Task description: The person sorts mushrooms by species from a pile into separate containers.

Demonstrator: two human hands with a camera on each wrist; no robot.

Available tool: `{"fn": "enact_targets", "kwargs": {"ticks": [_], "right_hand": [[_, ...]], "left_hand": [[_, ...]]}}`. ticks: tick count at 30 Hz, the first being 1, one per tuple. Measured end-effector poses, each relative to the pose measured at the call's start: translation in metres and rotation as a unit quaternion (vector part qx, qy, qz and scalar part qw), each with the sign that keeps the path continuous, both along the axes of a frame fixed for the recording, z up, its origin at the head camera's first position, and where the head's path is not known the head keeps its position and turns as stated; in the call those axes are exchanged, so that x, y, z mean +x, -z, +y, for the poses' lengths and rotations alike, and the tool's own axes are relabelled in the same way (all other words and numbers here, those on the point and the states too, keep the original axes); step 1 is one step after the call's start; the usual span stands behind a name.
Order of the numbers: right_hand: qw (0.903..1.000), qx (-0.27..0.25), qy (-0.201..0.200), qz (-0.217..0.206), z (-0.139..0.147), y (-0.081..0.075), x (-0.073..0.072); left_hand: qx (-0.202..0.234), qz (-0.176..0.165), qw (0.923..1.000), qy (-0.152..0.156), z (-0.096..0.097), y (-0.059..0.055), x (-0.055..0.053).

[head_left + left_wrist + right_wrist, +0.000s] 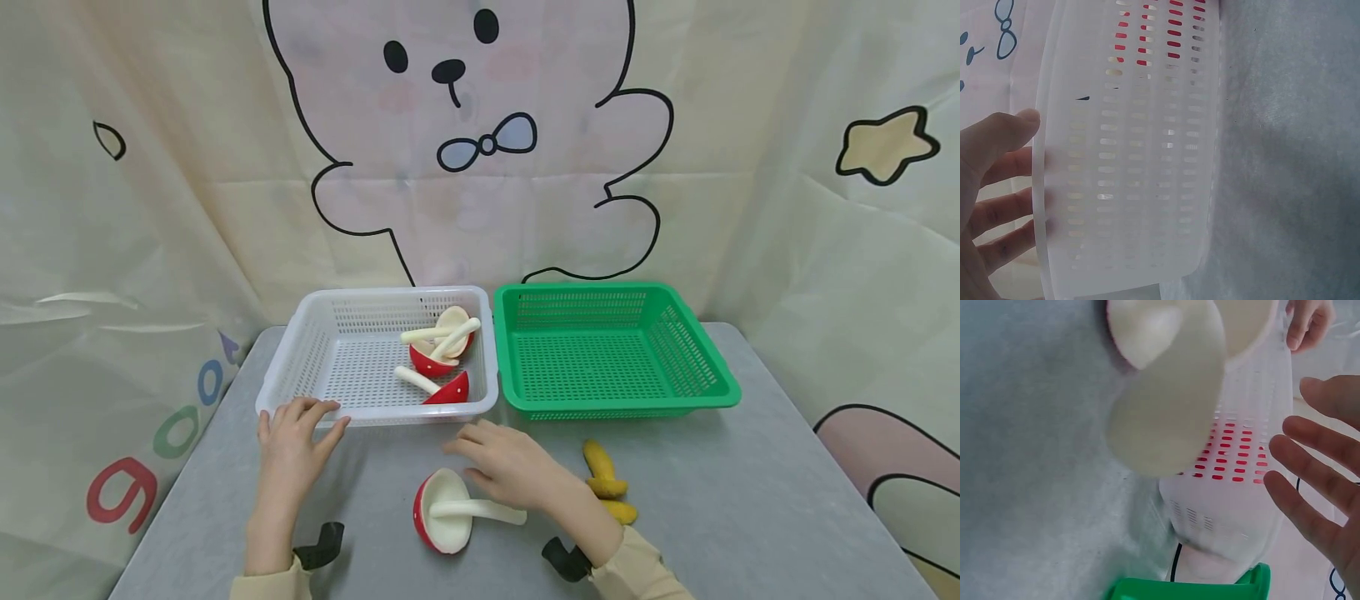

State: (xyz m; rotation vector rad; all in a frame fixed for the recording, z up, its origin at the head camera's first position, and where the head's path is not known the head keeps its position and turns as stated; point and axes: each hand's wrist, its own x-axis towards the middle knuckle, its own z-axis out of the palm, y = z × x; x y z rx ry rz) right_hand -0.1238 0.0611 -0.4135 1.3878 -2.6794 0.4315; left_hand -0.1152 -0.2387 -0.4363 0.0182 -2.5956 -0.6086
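Observation:
My left hand (291,442) holds the near left rim of the white basket (315,333). The left wrist view has the thumb (1030,119) on the rim's edge and the fingers showing through the wall behind it. A toy mushroom (448,512) with a red cap and cream stem lies on the table, its stem pointing right. Just above that stem, my right hand (510,462) hovers with fingers spread and nothing in them. Close to the camera, the mushroom (1166,406) looms large and blurred in the right wrist view. Three more red mushrooms (448,390) lie at the basket's right end.
Beside the white basket, to its right, stands a green basket (615,414) of similar size. Yellow banana-like toys (600,462) lie on the grey table (750,500), partly hidden behind my right forearm. A printed curtain (765,208) hangs behind both baskets.

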Motion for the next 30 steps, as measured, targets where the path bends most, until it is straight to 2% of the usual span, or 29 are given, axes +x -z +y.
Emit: {"fn": "enact_targets", "kwargs": {"ticks": [5, 11, 16, 23, 30], "right_hand": [[0.9992, 0.03, -0.003, -0.027, 0.003, 0.006, 0.004], [0.9983, 0.038, -0.018, -0.041, 0.008, 0.014, 0.008], [0.9967, 0.049, -0.01, -0.064, 0.012, 0.018, 0.012], [0.9953, 0.04, -0.016, -0.087, 0.016, 0.025, 0.017], [0.9924, 0.029, -0.028, -0.116, 0.017, 0.029, 0.019]], "left_hand": [[0.001, -0.005, 1.0, -0.002, 0.0, -0.001, -0.001], [-0.002, -0.003, 1.0, -0.005, 0.0, -0.001, -0.002], [-0.006, 0.006, 1.0, 0.002, -0.001, 0.001, -0.002], [-0.009, 0.029, 0.9995, 0.012, -0.002, 0.003, 0.0], [-0.005, 0.025, 0.9996, 0.009, -0.001, 0.002, 0.001]]}}
